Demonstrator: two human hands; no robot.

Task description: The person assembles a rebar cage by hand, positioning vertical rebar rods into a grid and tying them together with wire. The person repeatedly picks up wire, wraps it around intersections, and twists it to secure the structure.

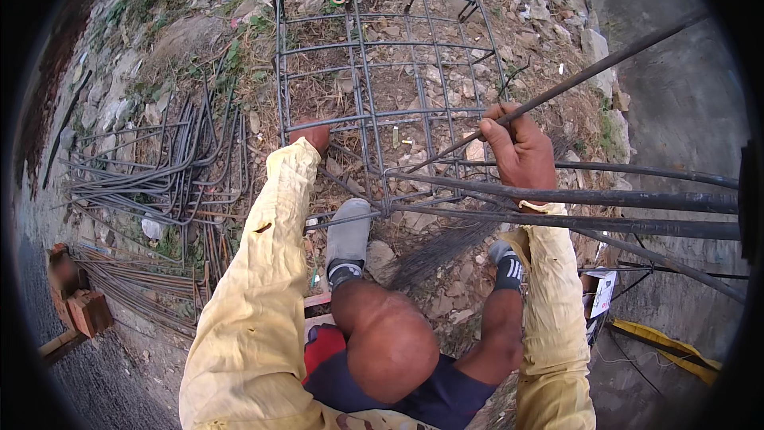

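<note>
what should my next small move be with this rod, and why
I'd probably guide the rod's lower end a little further in among the bars of the steel cage: the right hand grips the rod, its lower end appears to be by the cage's near bars, and the left hand is at the cage, perhaps able to steady it.

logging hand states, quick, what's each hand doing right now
Left hand: at the metal cage, grip hidden, so open or closed cannot be told.
Right hand: closed, holding the long dark rod.
</note>
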